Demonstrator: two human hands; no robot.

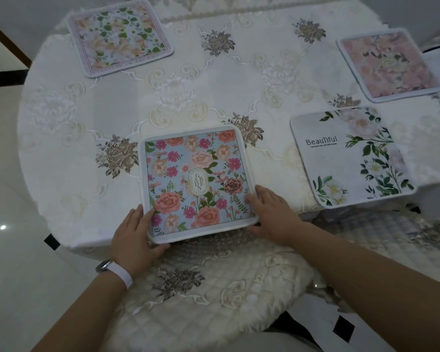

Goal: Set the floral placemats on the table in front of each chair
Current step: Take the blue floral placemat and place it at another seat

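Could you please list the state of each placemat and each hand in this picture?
Blue placemat: flat, near edge overhanging the table.
Beautiful placemat: lying flat, untouched.
Pink placemat: lying flat, untouched.
Green-leaf placemat: lying flat, untouched.
Left hand: gripping the blue placemat's corner.
Right hand: fingers on its right edge.

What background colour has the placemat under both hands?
Light blue, with pink and coral flowers on the placemat; head view.

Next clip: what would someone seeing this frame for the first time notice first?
The bright blue placemat with pink flowers, at the near table edge, with the left hand and right hand on its near corners. Three paler placemats lie around the lace tablecloth: a white "Beautiful" one at near right, a pink one far right, a green-leafed one far left.
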